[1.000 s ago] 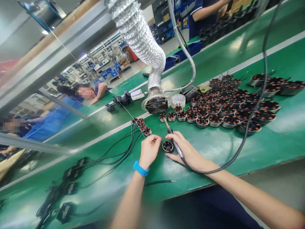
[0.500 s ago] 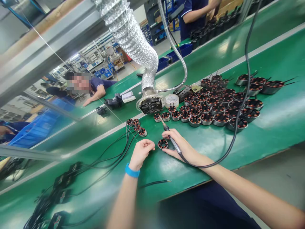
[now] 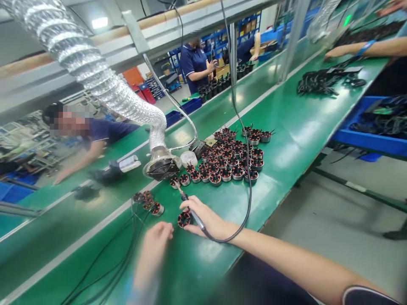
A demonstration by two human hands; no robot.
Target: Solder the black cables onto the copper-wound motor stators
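Observation:
A soldering iron (image 3: pixel 197 220) lies in the grip of my right hand (image 3: pixel 212 221), its tip pointing away toward the fan. The thumb and a finger of that hand are also at a small motor stator (image 3: pixel 184 220), a metal ring with copper windings. Just left of the stator, my left hand (image 3: pixel 155 242) has its fingertips pinched together, slightly blurred; what is between them, if anything, is too small to make out. Several similar stators with black cables (image 3: pixel 157 209) attached stand beyond my left hand.
Rows of stators (image 3: pixel 225 174) cover the green bench ahead. A fume fan (image 3: pixel 163 168) hangs from a silver duct (image 3: pixel 127 97). The iron's cord (image 3: pixel 249 199) loops up on the right. Co-workers (image 3: pixel 196 67) are across the bench and at far right, near bundled cables (image 3: pixel 321 81).
The view has swung to the right, bringing the far bench and another person's arms into sight. Both hands keep about the same pose around the stator.

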